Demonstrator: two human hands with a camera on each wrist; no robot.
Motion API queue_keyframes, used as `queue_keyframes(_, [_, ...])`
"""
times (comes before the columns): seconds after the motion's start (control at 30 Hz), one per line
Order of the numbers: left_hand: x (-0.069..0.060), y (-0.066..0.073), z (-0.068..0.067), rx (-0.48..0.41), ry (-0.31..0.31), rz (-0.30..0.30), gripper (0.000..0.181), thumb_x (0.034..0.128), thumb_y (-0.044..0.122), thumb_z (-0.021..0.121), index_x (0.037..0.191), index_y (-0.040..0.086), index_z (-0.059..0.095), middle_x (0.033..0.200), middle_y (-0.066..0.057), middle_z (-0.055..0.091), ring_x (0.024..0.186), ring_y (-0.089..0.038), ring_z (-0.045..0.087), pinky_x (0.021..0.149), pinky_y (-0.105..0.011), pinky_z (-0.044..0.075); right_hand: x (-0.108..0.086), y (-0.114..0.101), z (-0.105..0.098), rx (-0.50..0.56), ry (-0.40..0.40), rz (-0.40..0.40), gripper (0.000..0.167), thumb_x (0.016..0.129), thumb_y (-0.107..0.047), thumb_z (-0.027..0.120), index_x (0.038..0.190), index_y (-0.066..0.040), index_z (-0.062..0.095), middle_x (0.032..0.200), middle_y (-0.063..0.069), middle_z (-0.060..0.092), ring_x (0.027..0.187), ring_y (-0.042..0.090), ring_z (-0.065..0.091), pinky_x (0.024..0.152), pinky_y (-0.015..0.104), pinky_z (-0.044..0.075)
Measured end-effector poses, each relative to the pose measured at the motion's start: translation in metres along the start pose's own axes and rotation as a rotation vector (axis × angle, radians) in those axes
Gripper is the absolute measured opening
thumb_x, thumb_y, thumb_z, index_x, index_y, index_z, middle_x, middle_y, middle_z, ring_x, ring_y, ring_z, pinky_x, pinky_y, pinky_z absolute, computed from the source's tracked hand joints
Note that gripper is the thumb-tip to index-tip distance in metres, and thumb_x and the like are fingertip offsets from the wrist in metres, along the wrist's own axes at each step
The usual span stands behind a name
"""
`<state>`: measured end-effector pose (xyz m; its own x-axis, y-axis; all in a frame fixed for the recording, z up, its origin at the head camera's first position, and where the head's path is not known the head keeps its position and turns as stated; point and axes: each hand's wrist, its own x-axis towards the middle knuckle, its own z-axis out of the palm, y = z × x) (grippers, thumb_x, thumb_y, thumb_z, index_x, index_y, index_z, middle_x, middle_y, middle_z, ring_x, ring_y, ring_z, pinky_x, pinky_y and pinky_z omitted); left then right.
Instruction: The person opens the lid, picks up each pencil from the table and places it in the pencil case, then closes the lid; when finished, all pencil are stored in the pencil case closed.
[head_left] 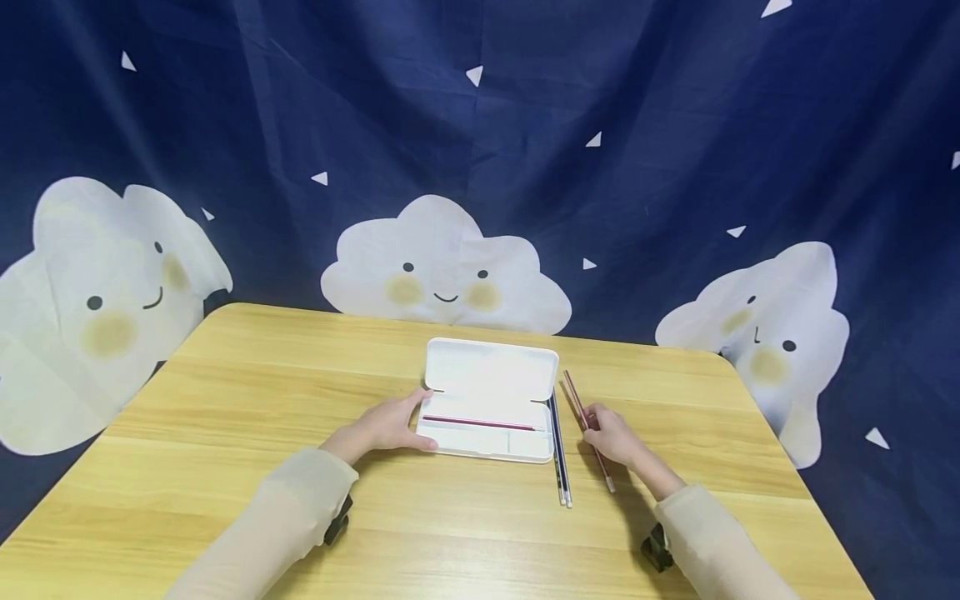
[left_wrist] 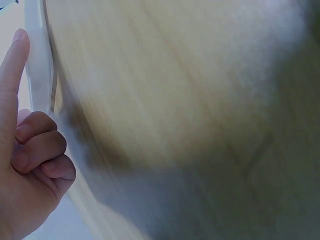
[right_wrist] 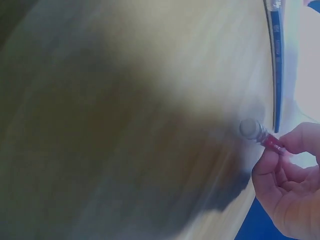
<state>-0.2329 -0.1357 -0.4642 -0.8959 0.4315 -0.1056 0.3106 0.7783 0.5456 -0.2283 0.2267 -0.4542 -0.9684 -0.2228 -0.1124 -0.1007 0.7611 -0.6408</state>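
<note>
An open white pencil case (head_left: 491, 369) lies on the table, its lid folded back, with one red pencil (head_left: 480, 423) across the inside. My left hand (head_left: 382, 425) holds the case's left side, thumb by the front corner and a finger by the hinge. In the left wrist view that hand (left_wrist: 30, 165) has one digit straight along the white edge (left_wrist: 40, 65), other fingers curled. Right of the case, my right hand (head_left: 615, 437) pinches another red pencil (head_left: 602, 467). The right wrist view shows thumb and fingers of this hand (right_wrist: 295, 185) near its white-tipped end (right_wrist: 252, 130).
Dark pencils (head_left: 561, 467) lie close along the case's right side, between it and my right hand; they also show in the right wrist view as a blue strip (right_wrist: 277, 55). The wooden table (head_left: 450, 533) ends at a dark blue curtain (head_left: 480, 150) with cloud faces.
</note>
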Motion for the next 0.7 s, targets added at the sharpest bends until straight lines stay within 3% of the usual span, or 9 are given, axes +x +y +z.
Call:
queue_keyframes(0.2, [0.0,-0.001,0.0,0.001,0.0,-0.002,0.094,0.0661,0.049,0.076,0.138,0.007,0.033,0.123,-0.025,0.053,0.109,-0.037,0.053,0.089,-0.049,0.043,0.002,0.001,-0.005,0.079,0.082,-0.026,0.034,0.079,0.008,0.049,0.111,0.017,0.042,0.089,0.022,0.055,0.075,0.026,0.055,0.064,0.035,0.05])
queue_keyframes(0.4, [-0.001,0.0,0.0,-0.006,0.0,0.001,0.094,0.066,0.049,0.076,0.138,0.007,0.033,0.121,-0.025,0.054,0.108,-0.037,0.053,0.088,-0.049,0.044,0.003,-0.002,-0.012,0.185,0.106,-0.017,0.035,0.086,0.007,0.044,0.119,0.01,0.035,0.091,0.02,0.05,0.071,0.025,0.056,0.054,0.031,0.052])
queue_keyframes(0.57, [-0.001,0.001,-0.001,-0.005,-0.004,-0.001,0.094,0.0665,0.05,0.075,0.138,0.007,0.033,0.122,-0.025,0.053,0.108,-0.037,0.053,0.088,-0.049,0.044,0.005,-0.006,-0.016,0.229,0.159,-0.07,0.037,0.086,0.008,0.044,0.122,0.009,0.033,0.09,0.019,0.048,0.065,0.022,0.054,0.054,0.033,0.053])
queue_keyframes(0.7, [-0.001,0.0,-0.001,-0.005,-0.004,0.001,0.093,0.0668,0.049,0.075,0.138,0.006,0.033,0.123,-0.025,0.053,0.108,-0.038,0.053,0.088,-0.05,0.044,0.005,-0.009,-0.015,0.231,0.224,-0.154,0.036,0.086,0.009,0.044,0.121,0.008,0.035,0.088,0.017,0.048,0.06,0.012,0.05,0.049,0.026,0.048])
